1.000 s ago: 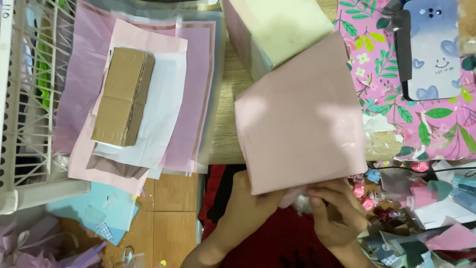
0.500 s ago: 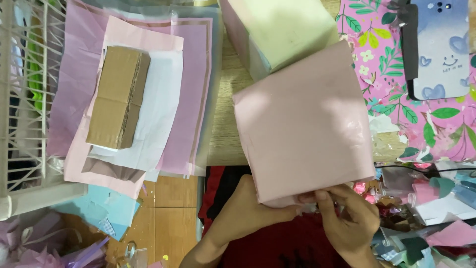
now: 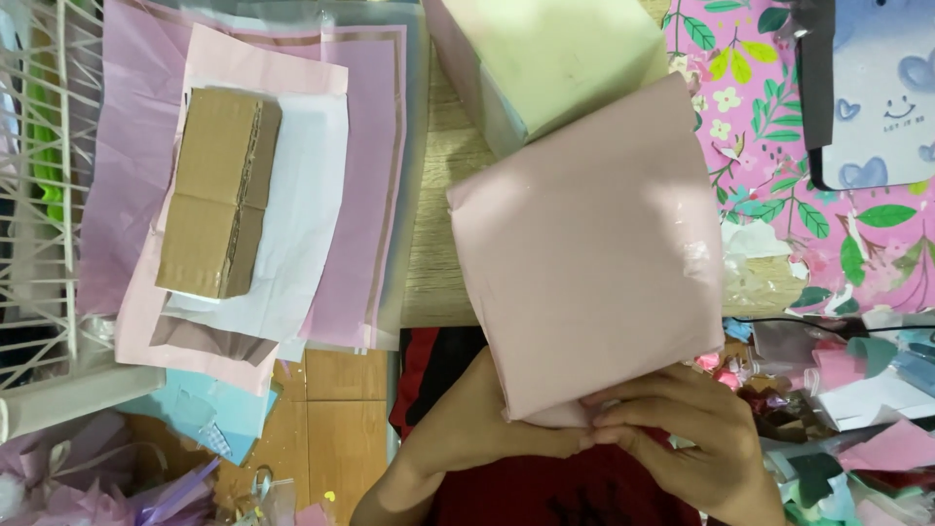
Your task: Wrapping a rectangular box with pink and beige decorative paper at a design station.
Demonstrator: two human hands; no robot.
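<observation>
We look down at a box wrapped in pink paper [image 3: 589, 258]; it sits at the near edge of the wooden counter [image 3: 443, 234], tilted toward us, its lower edge resting in our hands. Our left hand [image 3: 467, 429] cups the box from beneath at its bottom left corner; our right hand [image 3: 682, 433] curls closed, its fingers [image 3: 633, 409] pinching the paper fold along the bottom edge; both hands grip the box. Just behind it, touching its top edge, stands a second box in pale green paper [image 3: 550, 54]. To the left lies a stack of pink and white paper sheets [image 3: 331, 195] with a folded piece of cardboard [image 3: 216, 190] on top; a white wire rack [image 3: 39, 166] stands at the far left. To the right, a flowered pink cloth [image 3: 769, 146] covers the counter; paper scraps [image 3: 857, 429] pile up near our right hand.
</observation>
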